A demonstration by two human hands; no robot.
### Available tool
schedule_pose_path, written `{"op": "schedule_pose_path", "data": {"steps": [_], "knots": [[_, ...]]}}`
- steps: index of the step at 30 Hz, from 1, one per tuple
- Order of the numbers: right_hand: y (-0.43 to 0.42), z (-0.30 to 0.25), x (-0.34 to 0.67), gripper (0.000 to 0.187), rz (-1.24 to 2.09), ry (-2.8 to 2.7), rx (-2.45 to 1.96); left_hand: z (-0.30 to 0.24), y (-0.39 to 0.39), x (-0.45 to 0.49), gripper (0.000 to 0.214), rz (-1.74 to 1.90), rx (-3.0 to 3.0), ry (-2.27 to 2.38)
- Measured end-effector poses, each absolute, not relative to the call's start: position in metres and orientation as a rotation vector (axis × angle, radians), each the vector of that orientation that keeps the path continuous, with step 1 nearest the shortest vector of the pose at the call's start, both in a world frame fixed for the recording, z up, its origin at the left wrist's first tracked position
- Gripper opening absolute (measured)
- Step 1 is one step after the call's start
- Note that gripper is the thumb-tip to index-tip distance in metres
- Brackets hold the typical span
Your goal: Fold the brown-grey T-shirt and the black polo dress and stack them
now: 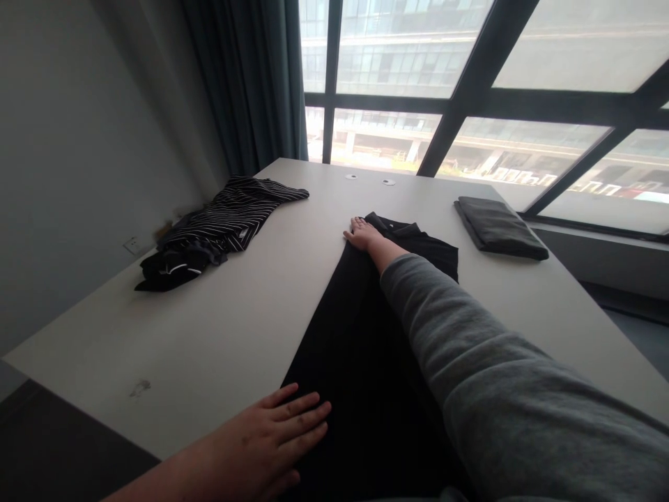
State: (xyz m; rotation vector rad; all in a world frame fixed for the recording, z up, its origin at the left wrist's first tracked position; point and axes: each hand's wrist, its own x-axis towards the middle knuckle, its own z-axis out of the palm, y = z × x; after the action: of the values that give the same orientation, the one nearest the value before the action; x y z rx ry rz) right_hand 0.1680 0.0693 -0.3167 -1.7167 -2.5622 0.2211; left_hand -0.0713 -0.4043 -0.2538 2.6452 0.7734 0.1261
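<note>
"What lies under those hands, seen from the head camera?"

"A black garment, stretched from the middle of the frame down past the bottom edge, with what looks like a collar at its far end"

"And the right hand?"

"Just above centre, palm down on the garment's far left corner, fingers straight and flat, gripping nothing. Its grey sleeve crosses to the lower right and hides part of the cloth"

"The left hand?"

"Bottom centre-left, at the garment's near left edge. Fingers stretched out and a little spread, tips over the black cloth; how hard they press, I can't tell"

"How much room around them?"

"Plenty on the left: a broad stretch of white table runs out to the striped clothing in the upper left. On the right there's a narrower strip before the folded dark cloth, which lies near the table's right edge. The far edge runs below the window, and the near left edge slants down towards the left hand"
</note>
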Motion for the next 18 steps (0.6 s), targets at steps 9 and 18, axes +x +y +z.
{"op": "schedule_pose_path", "data": {"steps": [9,18], "knots": [[0.031,-0.285,0.245,0.062,-0.064,-2.332,-1.517,-0.240,-0.405,-0.059,0.018,0.529,2.508,0.717],[-0.022,-0.287,0.416,0.051,0.142,-2.140,-1.961,-0.238,-0.350,0.097,0.024,0.191,2.919,0.224]]}}
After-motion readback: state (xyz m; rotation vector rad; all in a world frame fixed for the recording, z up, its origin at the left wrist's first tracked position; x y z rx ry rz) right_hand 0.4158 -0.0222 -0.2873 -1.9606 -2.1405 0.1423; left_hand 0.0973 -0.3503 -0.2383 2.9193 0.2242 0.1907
